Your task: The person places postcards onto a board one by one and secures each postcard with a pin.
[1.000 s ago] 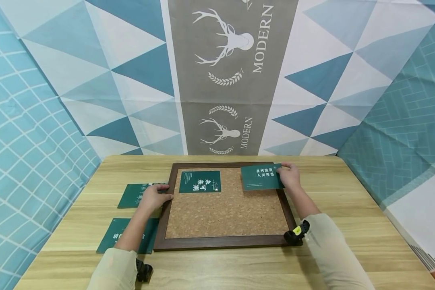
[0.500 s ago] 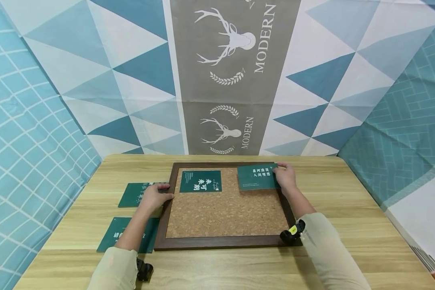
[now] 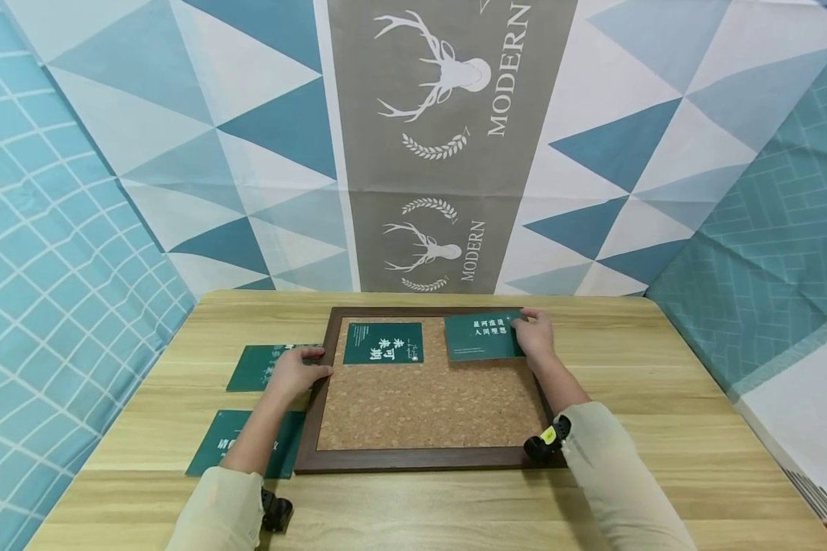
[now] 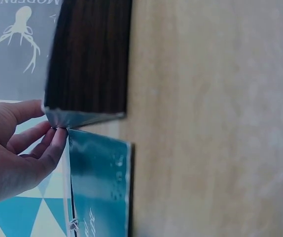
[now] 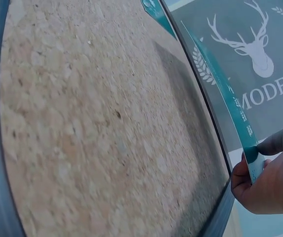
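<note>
pale wood table (image 3: 661,367), triangle-patterned backdrop (image 3: 606,153), grey deer panel (image 3: 448,176), blue grid-patterned left wall (image 3: 55,222)

The corkboard (image 3: 434,405) lies on the table (image 3: 661,428), a flat card (image 3: 384,342) on its rear left, a raised card (image 3: 481,337) over its rear right, loose cards (image 3: 214,444) to its left.

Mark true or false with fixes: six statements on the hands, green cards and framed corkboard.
1. The right hand pinches a green card above the corkboard. True.
2. That card lies flat on the corkboard. False: the right wrist view shows it raised.
3. The left hand holds a green card. False: it touches the frame at its left side.
4. Two more cards lie on the table, left of the frame. True.
5. The card lying on the corkboard is near right. False: far left.
6. The frame is dark brown. True.
</note>
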### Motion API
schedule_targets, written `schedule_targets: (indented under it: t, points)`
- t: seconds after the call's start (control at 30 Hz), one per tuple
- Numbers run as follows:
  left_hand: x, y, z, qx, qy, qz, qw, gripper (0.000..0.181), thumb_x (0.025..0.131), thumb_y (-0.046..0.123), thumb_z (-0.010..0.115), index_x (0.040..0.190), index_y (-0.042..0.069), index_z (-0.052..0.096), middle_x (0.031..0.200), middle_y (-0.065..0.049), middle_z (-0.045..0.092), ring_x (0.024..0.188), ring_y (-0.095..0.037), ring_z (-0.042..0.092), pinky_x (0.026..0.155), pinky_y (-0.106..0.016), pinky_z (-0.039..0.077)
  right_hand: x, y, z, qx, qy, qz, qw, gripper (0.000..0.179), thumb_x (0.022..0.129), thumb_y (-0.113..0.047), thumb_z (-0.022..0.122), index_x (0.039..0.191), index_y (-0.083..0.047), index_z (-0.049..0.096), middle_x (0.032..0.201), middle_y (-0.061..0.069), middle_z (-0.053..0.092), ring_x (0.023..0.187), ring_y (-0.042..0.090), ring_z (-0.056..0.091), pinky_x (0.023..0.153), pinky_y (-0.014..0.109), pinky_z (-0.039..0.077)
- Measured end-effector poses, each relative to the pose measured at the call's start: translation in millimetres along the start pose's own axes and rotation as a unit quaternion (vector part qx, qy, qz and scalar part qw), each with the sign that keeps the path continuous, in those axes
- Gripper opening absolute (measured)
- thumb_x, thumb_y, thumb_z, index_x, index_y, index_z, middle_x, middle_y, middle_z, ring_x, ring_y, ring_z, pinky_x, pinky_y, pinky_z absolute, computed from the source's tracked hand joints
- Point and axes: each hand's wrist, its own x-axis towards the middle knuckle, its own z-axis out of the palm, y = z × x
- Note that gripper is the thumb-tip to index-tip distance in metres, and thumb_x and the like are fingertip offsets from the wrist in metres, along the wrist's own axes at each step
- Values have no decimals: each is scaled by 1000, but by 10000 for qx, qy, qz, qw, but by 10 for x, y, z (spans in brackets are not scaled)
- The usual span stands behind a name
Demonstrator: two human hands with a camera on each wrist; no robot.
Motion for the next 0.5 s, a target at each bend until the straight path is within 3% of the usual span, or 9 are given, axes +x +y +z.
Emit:
schedule_targets:
  t: [0.13, 0.5]
  points:
    - [1, 1, -2, -20, -9, -1, 10000, 45, 89, 17, 62, 131, 2, 53, 132, -25, 49, 110, -39, 54, 86, -48, 49, -10, -10, 37, -21, -54, -4, 10000, 44, 95, -9, 42, 138, 0, 36, 150, 19, 26, 137, 35, 29, 106, 48, 35]
    - [1, 1, -5, -67, -37, -34, 10000, 45, 89, 17, 62, 131, 3, 53, 132, -25, 48, 110, -39, 54, 85, -48, 49, -23, 21, 112, -139, 11, -78, 9999, 41, 96, -8, 42, 135, 1, 39, 142, 23, 34, 129, 38, 36, 101, 46, 40]
